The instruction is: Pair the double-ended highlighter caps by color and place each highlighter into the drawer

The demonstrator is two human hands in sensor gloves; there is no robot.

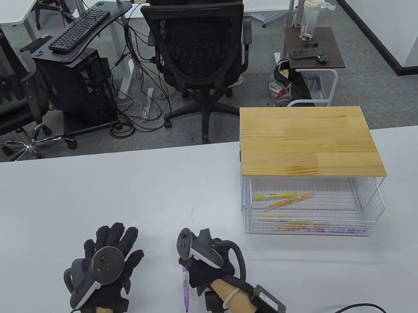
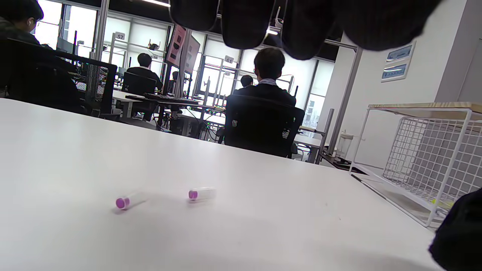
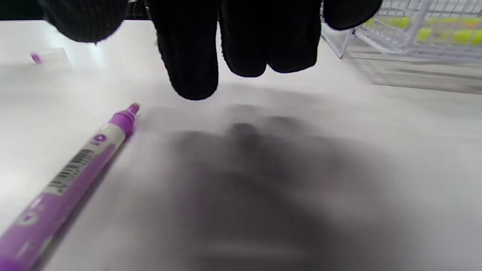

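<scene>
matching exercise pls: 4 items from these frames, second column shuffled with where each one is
Items:
1. purple highlighter
2. two purple caps
3. orange highlighter
4. water bottle

Places:
A. on the small brown side table
B. loose on the white table, under the left hand
C. inside the wire drawer
D. uncapped on the white table, beside the right hand

Pairs: 1-D, 2-B, 3-C, 4-A

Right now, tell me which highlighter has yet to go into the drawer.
The purple highlighter on the table beside the right hand, tip uncapped. The yellow and orange ones already lie inside the wire drawer.
</scene>
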